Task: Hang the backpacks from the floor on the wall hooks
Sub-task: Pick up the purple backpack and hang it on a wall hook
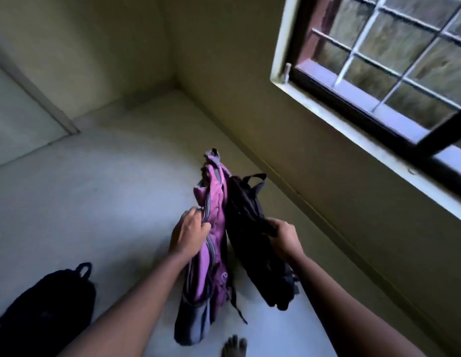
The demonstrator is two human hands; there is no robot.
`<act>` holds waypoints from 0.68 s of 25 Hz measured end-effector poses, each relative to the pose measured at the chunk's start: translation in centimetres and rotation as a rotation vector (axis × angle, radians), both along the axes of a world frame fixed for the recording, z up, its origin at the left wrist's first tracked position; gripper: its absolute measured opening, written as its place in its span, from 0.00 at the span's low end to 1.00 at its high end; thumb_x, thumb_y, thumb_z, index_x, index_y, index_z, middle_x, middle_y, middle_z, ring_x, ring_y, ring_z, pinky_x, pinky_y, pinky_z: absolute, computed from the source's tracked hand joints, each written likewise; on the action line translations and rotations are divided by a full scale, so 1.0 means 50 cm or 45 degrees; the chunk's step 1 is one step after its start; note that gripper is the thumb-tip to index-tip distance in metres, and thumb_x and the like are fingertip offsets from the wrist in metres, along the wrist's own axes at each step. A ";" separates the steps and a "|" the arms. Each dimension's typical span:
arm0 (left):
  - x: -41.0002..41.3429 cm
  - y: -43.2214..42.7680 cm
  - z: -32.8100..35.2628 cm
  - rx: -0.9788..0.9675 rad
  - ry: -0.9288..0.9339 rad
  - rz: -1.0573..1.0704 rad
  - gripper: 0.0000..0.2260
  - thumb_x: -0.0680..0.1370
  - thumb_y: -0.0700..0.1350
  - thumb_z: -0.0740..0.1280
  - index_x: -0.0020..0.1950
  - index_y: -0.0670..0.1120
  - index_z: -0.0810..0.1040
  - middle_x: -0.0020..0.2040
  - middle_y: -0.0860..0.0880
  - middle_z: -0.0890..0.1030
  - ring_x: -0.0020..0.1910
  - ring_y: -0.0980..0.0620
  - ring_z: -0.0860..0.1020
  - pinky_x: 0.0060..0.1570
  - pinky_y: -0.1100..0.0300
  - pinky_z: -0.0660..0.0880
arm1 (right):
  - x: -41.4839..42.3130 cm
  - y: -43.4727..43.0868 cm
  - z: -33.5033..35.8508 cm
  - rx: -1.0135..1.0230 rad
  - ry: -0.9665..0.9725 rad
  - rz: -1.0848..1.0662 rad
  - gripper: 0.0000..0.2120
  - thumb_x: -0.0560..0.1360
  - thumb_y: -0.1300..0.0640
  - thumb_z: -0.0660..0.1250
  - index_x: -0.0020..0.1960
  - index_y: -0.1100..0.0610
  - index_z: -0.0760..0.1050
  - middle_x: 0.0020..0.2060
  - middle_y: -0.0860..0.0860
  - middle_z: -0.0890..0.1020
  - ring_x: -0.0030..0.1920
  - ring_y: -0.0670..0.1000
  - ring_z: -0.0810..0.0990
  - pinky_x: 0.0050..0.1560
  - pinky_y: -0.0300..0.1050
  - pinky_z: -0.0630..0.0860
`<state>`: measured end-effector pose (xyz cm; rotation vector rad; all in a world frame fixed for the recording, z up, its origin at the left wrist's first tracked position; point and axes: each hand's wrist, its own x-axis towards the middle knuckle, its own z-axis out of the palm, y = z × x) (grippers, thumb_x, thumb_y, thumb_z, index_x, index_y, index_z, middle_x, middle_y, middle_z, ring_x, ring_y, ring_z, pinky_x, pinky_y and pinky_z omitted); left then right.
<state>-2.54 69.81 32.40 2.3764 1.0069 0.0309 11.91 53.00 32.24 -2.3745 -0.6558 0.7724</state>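
Note:
A purple and grey backpack (pixel 211 243) hangs off the floor in the middle of the view, and my left hand (pixel 189 231) grips its upper side. Right beside it, touching, is a dark backpack (pixel 250 228), held up by my right hand (pixel 284 239), which is closed on its fabric. A third backpack (pixel 46 305), black with a top loop, lies on the floor at the lower left. No wall hooks are in view.
A barred window (pixel 378 73) with a wide sill fills the upper right wall. The room corner (pixel 172 81) lies ahead, and a door frame (pixel 43 104) stands at the left. My bare foot (pixel 234 346) is on the pale floor at the bottom.

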 end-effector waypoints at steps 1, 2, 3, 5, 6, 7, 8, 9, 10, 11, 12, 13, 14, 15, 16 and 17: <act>-0.025 0.026 0.034 -0.028 -0.003 0.072 0.28 0.65 0.54 0.47 0.47 0.35 0.75 0.50 0.37 0.78 0.51 0.38 0.77 0.51 0.49 0.73 | -0.007 0.048 0.030 0.000 -0.017 0.036 0.15 0.71 0.64 0.66 0.56 0.54 0.80 0.52 0.55 0.85 0.55 0.56 0.81 0.51 0.43 0.74; -0.046 0.046 0.055 -0.050 -0.002 0.122 0.27 0.66 0.54 0.49 0.48 0.35 0.75 0.51 0.36 0.78 0.51 0.38 0.77 0.51 0.49 0.72 | -0.013 0.087 0.051 -0.008 -0.025 0.056 0.15 0.72 0.64 0.65 0.56 0.53 0.80 0.52 0.55 0.85 0.54 0.57 0.81 0.49 0.42 0.74; -0.063 0.073 0.085 -0.073 0.007 0.174 0.24 0.70 0.53 0.53 0.50 0.34 0.75 0.52 0.36 0.77 0.51 0.38 0.77 0.51 0.50 0.72 | -0.015 0.133 0.075 -0.003 -0.037 0.082 0.15 0.72 0.64 0.63 0.55 0.53 0.80 0.51 0.56 0.84 0.53 0.57 0.81 0.46 0.42 0.72; -0.091 0.133 0.131 -0.106 0.047 0.245 0.14 0.75 0.44 0.61 0.52 0.33 0.75 0.55 0.36 0.76 0.54 0.38 0.76 0.54 0.51 0.71 | -0.009 0.218 0.114 -0.003 -0.080 0.137 0.14 0.73 0.63 0.61 0.53 0.54 0.80 0.50 0.57 0.84 0.52 0.59 0.81 0.43 0.40 0.69; -0.100 0.167 0.148 -0.111 0.056 0.237 0.13 0.75 0.41 0.62 0.53 0.33 0.74 0.55 0.37 0.76 0.55 0.38 0.76 0.55 0.51 0.70 | -0.002 0.261 0.132 0.003 -0.101 0.145 0.14 0.74 0.64 0.60 0.53 0.54 0.80 0.50 0.57 0.84 0.52 0.59 0.81 0.43 0.40 0.69; -0.109 0.198 0.163 -0.116 0.081 0.227 0.12 0.75 0.41 0.62 0.53 0.33 0.74 0.56 0.37 0.76 0.56 0.39 0.75 0.56 0.52 0.70 | 0.006 0.302 0.148 0.013 -0.112 0.152 0.14 0.74 0.64 0.60 0.54 0.55 0.80 0.50 0.57 0.84 0.52 0.59 0.81 0.44 0.42 0.71; -0.115 0.231 0.177 -0.115 0.093 0.228 0.11 0.76 0.41 0.61 0.52 0.33 0.74 0.55 0.37 0.76 0.55 0.39 0.75 0.55 0.52 0.70 | 0.016 0.349 0.163 0.038 -0.111 0.159 0.14 0.75 0.64 0.59 0.55 0.55 0.80 0.51 0.57 0.84 0.53 0.59 0.81 0.47 0.44 0.73; -0.117 0.263 0.190 -0.105 0.105 0.247 0.11 0.76 0.40 0.61 0.50 0.33 0.74 0.54 0.37 0.75 0.54 0.39 0.76 0.54 0.52 0.70 | 0.028 0.395 0.174 0.055 -0.105 0.172 0.15 0.75 0.64 0.59 0.56 0.54 0.80 0.53 0.58 0.84 0.54 0.60 0.80 0.51 0.45 0.74; -0.116 0.297 0.205 -0.099 0.115 0.268 0.09 0.76 0.40 0.61 0.47 0.33 0.73 0.51 0.37 0.75 0.53 0.39 0.76 0.53 0.52 0.70 | 0.043 0.442 0.184 0.056 -0.104 0.189 0.15 0.75 0.63 0.60 0.57 0.54 0.80 0.54 0.58 0.83 0.55 0.60 0.80 0.53 0.46 0.75; -0.111 0.324 0.220 -0.097 0.120 0.283 0.07 0.76 0.40 0.61 0.43 0.36 0.72 0.48 0.38 0.73 0.51 0.39 0.76 0.51 0.53 0.70 | 0.057 0.478 0.189 0.047 -0.108 0.208 0.15 0.75 0.62 0.60 0.57 0.53 0.80 0.54 0.58 0.83 0.55 0.60 0.80 0.53 0.47 0.75; -0.099 0.361 0.230 -0.089 0.129 0.289 0.06 0.76 0.40 0.61 0.40 0.39 0.70 0.44 0.41 0.71 0.50 0.39 0.76 0.49 0.53 0.70 | 0.072 0.519 0.191 0.034 -0.104 0.225 0.15 0.75 0.62 0.59 0.57 0.54 0.80 0.54 0.59 0.83 0.55 0.61 0.80 0.53 0.47 0.75; -0.082 0.405 0.241 -0.083 0.126 0.311 0.08 0.76 0.40 0.61 0.38 0.41 0.67 0.43 0.43 0.69 0.49 0.39 0.76 0.47 0.53 0.69 | 0.091 0.566 0.189 0.013 -0.093 0.245 0.15 0.76 0.62 0.59 0.58 0.54 0.80 0.53 0.59 0.83 0.55 0.61 0.80 0.52 0.47 0.75; -0.064 0.451 0.248 -0.090 0.129 0.331 0.09 0.76 0.39 0.62 0.37 0.42 0.65 0.42 0.45 0.68 0.48 0.40 0.76 0.46 0.54 0.68 | 0.110 0.612 0.186 -0.024 -0.095 0.267 0.15 0.76 0.62 0.58 0.58 0.55 0.79 0.53 0.60 0.83 0.54 0.61 0.80 0.52 0.47 0.75; -0.048 0.488 0.256 -0.094 0.148 0.347 0.09 0.75 0.39 0.62 0.37 0.42 0.65 0.41 0.45 0.68 0.47 0.40 0.76 0.44 0.55 0.67 | 0.125 0.650 0.182 -0.067 -0.097 0.274 0.16 0.76 0.63 0.58 0.58 0.55 0.79 0.53 0.60 0.83 0.54 0.61 0.79 0.52 0.47 0.75; -0.030 0.523 0.265 -0.096 0.163 0.345 0.09 0.75 0.39 0.63 0.37 0.42 0.65 0.41 0.45 0.68 0.47 0.40 0.76 0.42 0.56 0.65 | 0.138 0.681 0.178 -0.093 -0.080 0.252 0.16 0.76 0.63 0.57 0.58 0.56 0.79 0.53 0.60 0.83 0.55 0.61 0.79 0.52 0.47 0.75; -0.011 0.555 0.269 -0.111 0.188 0.346 0.09 0.75 0.40 0.63 0.37 0.42 0.66 0.41 0.44 0.69 0.46 0.41 0.75 0.41 0.58 0.63 | 0.153 0.707 0.172 -0.105 -0.043 0.212 0.16 0.76 0.64 0.57 0.58 0.56 0.79 0.53 0.60 0.82 0.55 0.61 0.79 0.53 0.47 0.74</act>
